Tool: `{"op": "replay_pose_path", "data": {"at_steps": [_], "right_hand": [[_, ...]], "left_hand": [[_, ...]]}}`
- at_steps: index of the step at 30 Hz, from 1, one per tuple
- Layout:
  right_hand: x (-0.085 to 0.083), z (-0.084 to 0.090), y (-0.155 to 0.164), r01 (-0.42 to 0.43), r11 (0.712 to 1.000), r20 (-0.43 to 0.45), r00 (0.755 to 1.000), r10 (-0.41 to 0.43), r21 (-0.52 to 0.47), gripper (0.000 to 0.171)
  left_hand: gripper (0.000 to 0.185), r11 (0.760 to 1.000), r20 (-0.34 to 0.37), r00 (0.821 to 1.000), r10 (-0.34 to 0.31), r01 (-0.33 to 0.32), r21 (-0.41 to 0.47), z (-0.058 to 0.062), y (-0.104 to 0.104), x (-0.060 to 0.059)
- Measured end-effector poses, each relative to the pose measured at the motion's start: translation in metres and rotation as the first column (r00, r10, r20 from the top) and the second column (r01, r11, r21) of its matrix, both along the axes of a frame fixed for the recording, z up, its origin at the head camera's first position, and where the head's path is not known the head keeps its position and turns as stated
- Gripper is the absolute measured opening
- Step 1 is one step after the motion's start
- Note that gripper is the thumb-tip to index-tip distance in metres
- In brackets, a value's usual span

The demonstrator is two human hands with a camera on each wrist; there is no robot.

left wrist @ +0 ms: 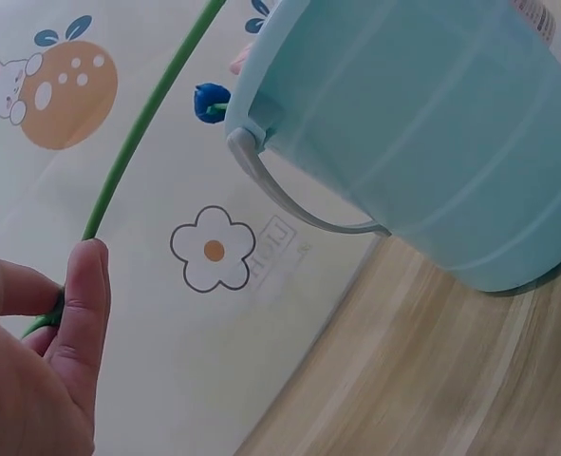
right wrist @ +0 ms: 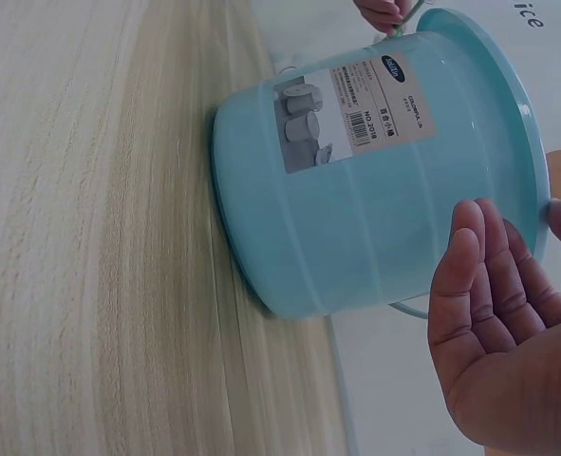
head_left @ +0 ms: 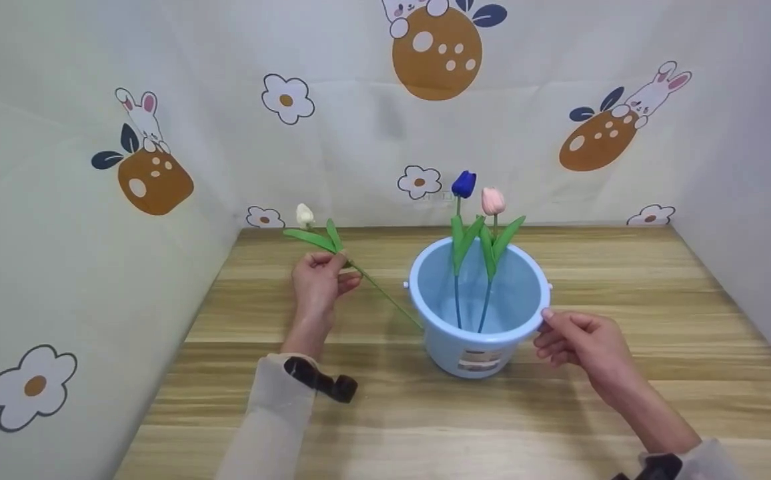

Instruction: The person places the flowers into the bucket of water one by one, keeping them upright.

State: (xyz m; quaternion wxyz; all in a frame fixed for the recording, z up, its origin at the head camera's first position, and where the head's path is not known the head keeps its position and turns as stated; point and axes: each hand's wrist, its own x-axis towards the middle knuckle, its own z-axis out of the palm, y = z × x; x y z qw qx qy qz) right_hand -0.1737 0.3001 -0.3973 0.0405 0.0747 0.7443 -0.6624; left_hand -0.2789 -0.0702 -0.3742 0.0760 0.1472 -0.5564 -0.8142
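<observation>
My left hand (head_left: pixel 321 283) pinches the green stem of a white artificial tulip (head_left: pixel 305 215) just below its leaves. The stem slants down to the right, its lower end beside the left wall of a light blue plastic bucket (head_left: pixel 469 350). At the bucket's right side, my right hand (head_left: pixel 589 343) grips the rim, with the thumb on top and the fingers along the outer wall. A blue tulip (head_left: pixel 464 185) and a pink tulip (head_left: pixel 493 201) stand inside, leaning on the far rim. Close up in the left wrist view, thumb and fingers hold the stem (left wrist: pixel 138 133).
The bucket stands on a wood-grain table (head_left: pixel 385 427). A pale cloth backdrop (head_left: pixel 352 147) printed with rabbits and flowers rises behind and on both sides. The bucket's handle (left wrist: pixel 299 204) hangs down on its far side, and a paper label (right wrist: pixel 356 109) is stuck on the front.
</observation>
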Motion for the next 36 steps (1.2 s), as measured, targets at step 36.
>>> {"op": "replay_pose_path", "data": {"at_steps": [36], "right_hand": [[0.001, 0.0, 0.0, -0.005, 1.0, -0.004, 1.0, 0.005, -0.003, 0.029]], "left_hand": [[0.012, 0.999, -0.153, 0.987, 0.043, -0.044, -0.004, 0.015, 0.023, 0.005]]}}
